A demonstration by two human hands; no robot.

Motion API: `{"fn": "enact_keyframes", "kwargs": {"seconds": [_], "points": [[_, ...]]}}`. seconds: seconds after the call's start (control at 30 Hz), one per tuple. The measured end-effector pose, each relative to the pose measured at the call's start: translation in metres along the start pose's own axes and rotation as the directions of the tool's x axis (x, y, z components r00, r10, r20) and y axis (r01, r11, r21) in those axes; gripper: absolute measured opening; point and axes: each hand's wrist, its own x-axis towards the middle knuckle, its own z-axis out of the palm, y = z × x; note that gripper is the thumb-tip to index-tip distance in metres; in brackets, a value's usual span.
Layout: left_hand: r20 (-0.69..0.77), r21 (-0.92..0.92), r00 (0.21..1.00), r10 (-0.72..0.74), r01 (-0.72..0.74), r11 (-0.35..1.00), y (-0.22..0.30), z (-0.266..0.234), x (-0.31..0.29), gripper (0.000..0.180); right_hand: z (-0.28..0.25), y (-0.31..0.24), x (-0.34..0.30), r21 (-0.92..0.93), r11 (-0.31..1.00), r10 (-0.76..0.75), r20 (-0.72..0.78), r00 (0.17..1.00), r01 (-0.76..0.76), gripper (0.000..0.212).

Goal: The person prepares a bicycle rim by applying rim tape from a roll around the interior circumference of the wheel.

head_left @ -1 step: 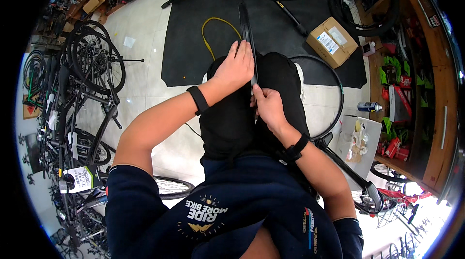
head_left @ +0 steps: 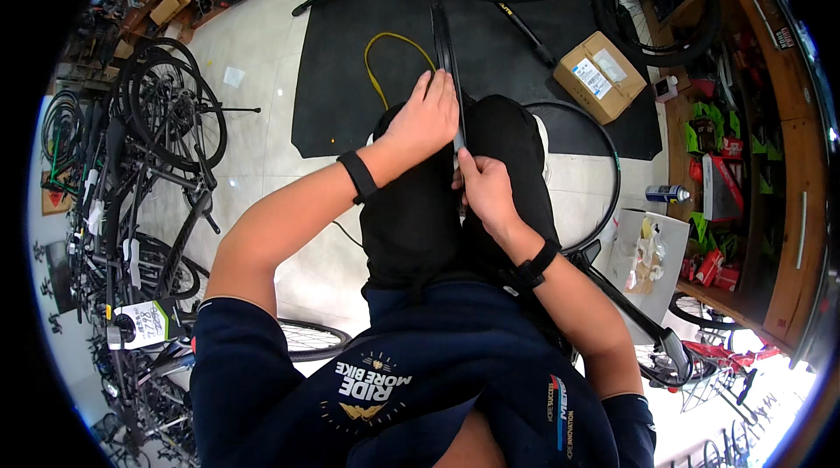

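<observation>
Between my knees a narrow black bicycle wheel (head_left: 444,35) stands upright, seen nearly edge-on, its far end above the dark mat. My left hand (head_left: 423,121) lies along its left side with the fingers stretched out flat; its thumb is hidden. Closer to me, my right hand (head_left: 486,192) is closed on the wheel's near edge, thumb on top beside a grey strip. The curled fingers underneath are mostly hidden. Past my left fingertips, a yellow cable loop (head_left: 368,61) lies on the mat.
A black rubber mat (head_left: 341,109) covers the floor ahead, with a cardboard box (head_left: 582,74) at its right. To my right are a loose black tyre (head_left: 618,162), a spray can (head_left: 668,194) and wooden shelves (head_left: 796,153). Parked bicycles (head_left: 153,171) crowd the left side.
Both hands have shifted very slightly away from me along the wheel. Their hold looks the same.
</observation>
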Motion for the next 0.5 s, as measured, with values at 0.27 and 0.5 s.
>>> {"fn": "enact_keyframes", "kwargs": {"seconds": [0.27, 0.5], "points": [[-0.084, -0.074, 0.995, -0.062, 0.056, 0.996, -0.075, 0.050, 0.025, 0.037, 0.014, -0.046, 0.043, 0.165, 0.971, -0.180, 0.045, 0.983, 0.171, 0.027], [-0.036, -0.214, 0.990, -0.135, 0.124, 0.969, -0.096, 0.069, 0.028, 0.034, 0.013, -0.062, 0.053, -0.091, 0.986, -0.147, -0.083, 0.986, 0.139, 0.035]]}}
